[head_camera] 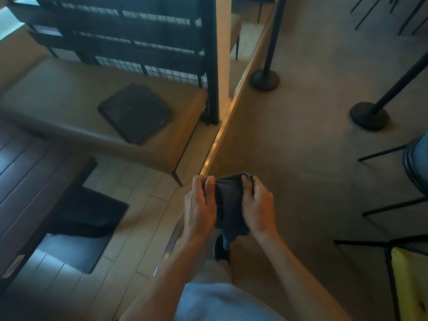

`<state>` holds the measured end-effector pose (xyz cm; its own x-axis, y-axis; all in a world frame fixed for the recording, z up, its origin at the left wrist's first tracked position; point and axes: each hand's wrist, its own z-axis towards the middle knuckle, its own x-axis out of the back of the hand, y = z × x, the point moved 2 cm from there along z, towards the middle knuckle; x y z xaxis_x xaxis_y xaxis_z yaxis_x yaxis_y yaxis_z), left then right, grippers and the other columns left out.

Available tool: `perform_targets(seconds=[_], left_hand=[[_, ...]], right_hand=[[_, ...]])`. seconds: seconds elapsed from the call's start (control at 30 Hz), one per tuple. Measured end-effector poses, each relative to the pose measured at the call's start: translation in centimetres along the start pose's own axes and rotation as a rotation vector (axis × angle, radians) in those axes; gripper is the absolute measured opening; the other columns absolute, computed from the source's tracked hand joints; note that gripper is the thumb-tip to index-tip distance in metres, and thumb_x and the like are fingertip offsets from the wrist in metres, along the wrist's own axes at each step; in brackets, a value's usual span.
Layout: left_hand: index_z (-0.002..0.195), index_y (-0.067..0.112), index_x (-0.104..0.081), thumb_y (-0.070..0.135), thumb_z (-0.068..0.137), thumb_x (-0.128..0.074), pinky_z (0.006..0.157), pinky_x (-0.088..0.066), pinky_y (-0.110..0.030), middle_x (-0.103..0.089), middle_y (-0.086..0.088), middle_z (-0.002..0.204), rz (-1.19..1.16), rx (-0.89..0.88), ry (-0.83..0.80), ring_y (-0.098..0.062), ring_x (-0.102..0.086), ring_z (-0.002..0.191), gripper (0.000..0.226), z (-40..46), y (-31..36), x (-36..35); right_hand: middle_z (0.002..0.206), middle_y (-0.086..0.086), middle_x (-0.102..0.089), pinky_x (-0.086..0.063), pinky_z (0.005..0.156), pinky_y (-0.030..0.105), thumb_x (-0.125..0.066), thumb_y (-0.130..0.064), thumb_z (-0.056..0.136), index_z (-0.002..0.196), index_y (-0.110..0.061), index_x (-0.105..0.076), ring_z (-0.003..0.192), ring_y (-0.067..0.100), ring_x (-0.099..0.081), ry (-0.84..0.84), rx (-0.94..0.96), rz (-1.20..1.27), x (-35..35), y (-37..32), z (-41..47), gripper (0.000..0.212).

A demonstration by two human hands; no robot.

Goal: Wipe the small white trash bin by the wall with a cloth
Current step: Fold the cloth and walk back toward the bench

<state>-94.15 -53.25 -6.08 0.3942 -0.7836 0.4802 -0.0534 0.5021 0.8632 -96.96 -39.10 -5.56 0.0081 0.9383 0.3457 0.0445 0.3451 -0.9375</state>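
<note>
Though no white bin in sight, dark cloth (228, 202) bunched between left hand (199, 206) and right hand (258, 205), both gripping its top corners; probably soft, light, limp, best gripped wadded.

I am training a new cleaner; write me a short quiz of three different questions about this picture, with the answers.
1. True or false: both hands grip the dark cloth.
2. What lies on the tan bench seat? A) a dark tray B) a white bin C) a yellow cushion
3. Fill in: the white trash bin is ___ in this view.

Key:
1. True: the left hand and the right hand each hold a side of the cloth.
2. A: the dark tray rests on the seat.
3. Not visible.
</note>
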Motion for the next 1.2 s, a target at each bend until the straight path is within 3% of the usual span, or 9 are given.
perform_targets(seconds=[0.37, 0.7, 0.83, 1.0, 1.2], left_hand=[[0.097, 0.022, -0.048, 0.049, 0.104, -0.032, 0.052, -0.052, -0.034, -0.057, 0.002, 0.074, -0.017, 0.004, 0.038, -0.014, -0.057, 0.061, 0.033, 15.9, -0.1, -2.9], [0.094, 0.019, -0.052, 0.04, 0.103, -0.036, 0.055, -0.041, -0.013, -0.054, 0.006, 0.07, -0.02, 0.117, 0.194, -0.004, -0.055, 0.062, 0.028, 24.1, 0.6, -5.7], [0.091, 0.016, -0.052, 0.034, 0.104, -0.038, 0.056, -0.042, -0.013, -0.055, 0.005, 0.068, -0.024, 0.187, 0.286, -0.001, -0.055, 0.063, 0.026, 27.4, 1.7, -7.6], [0.092, 0.014, -0.054, 0.031, 0.105, -0.039, 0.057, -0.042, -0.012, -0.057, 0.004, 0.071, 0.023, 0.289, 0.415, 0.0, -0.055, 0.066, 0.026, 31.8, 4.0, -10.7], [0.09, 0.01, -0.053, 0.026, 0.106, -0.041, 0.054, -0.039, -0.011, -0.052, 0.008, 0.064, 0.042, 0.362, 0.569, 0.001, -0.053, 0.06, 0.025, 35.8, 5.9, -13.4]], right_hand=[[0.071, -0.009, -0.063, -0.041, 0.056, 0.015, -0.043, -0.038, 0.105, 0.094, -0.019, -0.064, 0.064, 0.004, -0.061, -0.006, 0.001, -0.015, -3.4, -2.3, 16.3, 0.03], [0.069, -0.003, -0.062, -0.042, 0.052, 0.013, -0.043, -0.033, 0.105, 0.092, -0.017, -0.063, 0.058, 0.003, -0.057, -0.177, 0.059, 0.05, -4.9, -3.7, 26.8, 0.029], [0.071, -0.006, -0.062, -0.04, 0.053, 0.009, -0.042, -0.031, 0.106, 0.093, -0.018, -0.062, 0.061, 0.0, -0.059, -0.295, 0.105, 0.059, -4.8, -4.3, 31.9, 0.027], [0.077, -0.006, -0.065, -0.045, 0.056, 0.015, -0.042, -0.035, 0.106, 0.099, -0.017, -0.065, 0.067, 0.004, -0.062, -0.444, 0.118, 0.068, -4.2, -4.3, 38.9, 0.03], [0.089, -0.009, -0.067, -0.047, 0.068, 0.014, -0.041, -0.037, 0.106, 0.104, -0.02, -0.064, 0.081, 0.002, -0.064, -0.59, 0.183, 0.052, -4.4, -5.2, 45.6, 0.029]])
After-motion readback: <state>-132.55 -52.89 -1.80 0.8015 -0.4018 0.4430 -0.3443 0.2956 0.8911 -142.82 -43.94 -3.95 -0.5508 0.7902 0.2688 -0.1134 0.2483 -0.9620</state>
